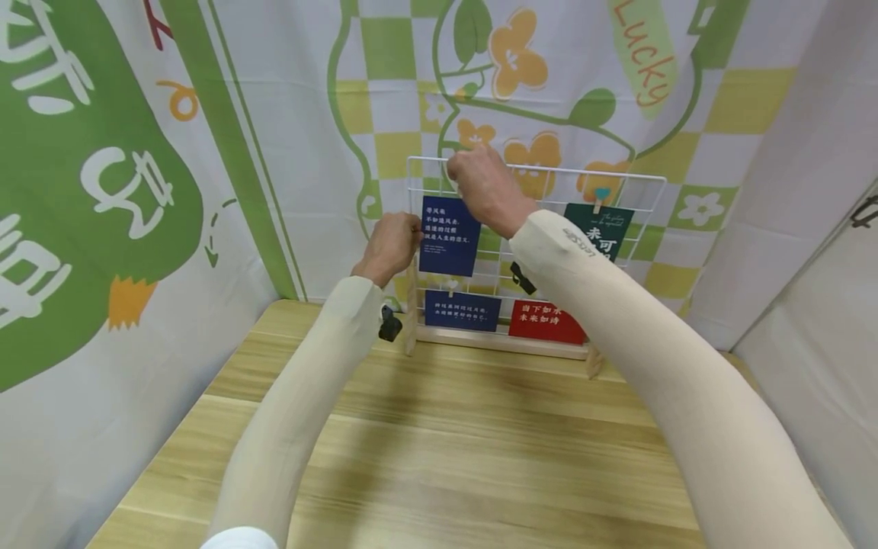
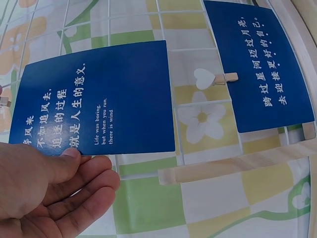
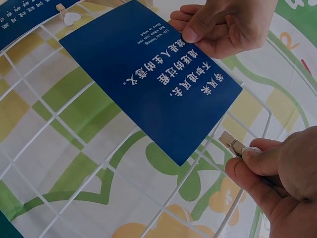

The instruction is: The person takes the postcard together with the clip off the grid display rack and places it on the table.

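From my station I see the rack (image 1: 480, 340) on the tabletop's (image 1: 480, 442) far end, a curtain (image 1: 302, 152) behind. The lower-left card (image 1: 463, 314) sits beneath the upper-left card (image 1: 449, 238), left of the lower-right card (image 1: 546, 323). The left hand (image 1: 391, 244) is at the upper-left card's left edge.

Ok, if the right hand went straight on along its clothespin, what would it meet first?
Probably the near edge of the upper blue card, beyond the tip of the clothespin in the right wrist view; depth is unclear, so the white wire grid might come first.
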The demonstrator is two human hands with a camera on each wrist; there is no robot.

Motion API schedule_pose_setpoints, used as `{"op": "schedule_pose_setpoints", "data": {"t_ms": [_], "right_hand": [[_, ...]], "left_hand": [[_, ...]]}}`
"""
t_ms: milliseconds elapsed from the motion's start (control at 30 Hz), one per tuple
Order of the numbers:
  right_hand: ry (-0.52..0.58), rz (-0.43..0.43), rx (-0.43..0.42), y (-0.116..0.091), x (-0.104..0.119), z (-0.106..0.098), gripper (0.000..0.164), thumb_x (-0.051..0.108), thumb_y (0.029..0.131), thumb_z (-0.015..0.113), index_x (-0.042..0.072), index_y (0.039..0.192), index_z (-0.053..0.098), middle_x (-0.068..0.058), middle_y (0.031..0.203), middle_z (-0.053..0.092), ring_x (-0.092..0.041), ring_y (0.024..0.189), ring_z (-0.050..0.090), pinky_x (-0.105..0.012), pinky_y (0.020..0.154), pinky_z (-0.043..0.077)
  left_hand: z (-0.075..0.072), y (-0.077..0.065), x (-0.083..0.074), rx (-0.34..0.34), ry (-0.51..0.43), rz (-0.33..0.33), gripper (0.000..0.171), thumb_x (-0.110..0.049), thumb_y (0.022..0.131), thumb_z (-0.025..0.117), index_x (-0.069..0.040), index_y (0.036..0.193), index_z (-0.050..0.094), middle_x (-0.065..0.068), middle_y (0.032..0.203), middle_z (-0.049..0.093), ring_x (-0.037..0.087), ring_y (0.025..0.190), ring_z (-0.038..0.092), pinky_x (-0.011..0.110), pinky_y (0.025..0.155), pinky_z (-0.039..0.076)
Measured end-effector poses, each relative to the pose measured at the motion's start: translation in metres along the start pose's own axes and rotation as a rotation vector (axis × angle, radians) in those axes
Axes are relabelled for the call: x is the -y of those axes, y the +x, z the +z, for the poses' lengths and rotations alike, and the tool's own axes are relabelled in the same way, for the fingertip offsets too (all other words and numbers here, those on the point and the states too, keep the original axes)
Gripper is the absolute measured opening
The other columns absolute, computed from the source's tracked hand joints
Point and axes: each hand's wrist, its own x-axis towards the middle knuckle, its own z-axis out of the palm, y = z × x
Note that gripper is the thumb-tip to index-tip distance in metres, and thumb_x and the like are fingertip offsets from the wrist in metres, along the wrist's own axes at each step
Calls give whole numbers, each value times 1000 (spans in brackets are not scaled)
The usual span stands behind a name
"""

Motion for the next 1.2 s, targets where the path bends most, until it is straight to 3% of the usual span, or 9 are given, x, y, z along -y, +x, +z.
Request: {"op": "schedule_pose_setpoints", "data": {"t_ms": [233, 467, 567, 733, 1200], "right_hand": [[8, 11, 13, 0, 2, -1, 37, -17, 76, 38, 1, 86, 69, -10, 78, 67, -16, 65, 48, -29, 60, 45], [12, 19, 25, -1, 2, -1, 37, -16, 79, 39, 0, 92, 70, -13, 87, 70, -18, 71, 56, -32, 67, 51], [12, 35, 42, -3, 2, -2, 35, -14, 83, 42, 1, 100, 69, -15, 98, 70, -22, 82, 64, -32, 74, 54], [23, 53, 66, -7, 2, -2, 30, -7, 89, 46, 3, 108, 67, -15, 109, 67, -27, 95, 66, -34, 80, 54], [41, 33, 61, -14, 0, -2, 36, -14, 83, 47, 4, 106, 67, -15, 110, 67, -28, 96, 65, -34, 83, 53]], "left_hand": [[-1, -1, 1, -6, 5, 3, 16, -12, 91, 55, -6, 83, 67, 10, 83, 70, 24, 73, 64, 35, 67, 51], [-3, -2, 2, 12, -4, -16, 16, -13, 91, 54, -6, 84, 67, 9, 84, 69, 23, 74, 62, 34, 68, 50], [-4, -3, 2, 23, -2, -17, 16, -13, 91, 54, -6, 85, 67, 8, 84, 69, 23, 74, 62, 34, 69, 50], [-5, -3, 2, 37, 17, -18, 15, -13, 91, 54, -6, 86, 67, 8, 86, 69, 23, 76, 62, 34, 71, 50], [-8, -7, 3, 66, 25, -4, 19, -13, 93, 52, -5, 83, 65, 8, 81, 67, 21, 68, 58, 31, 61, 46]]}}
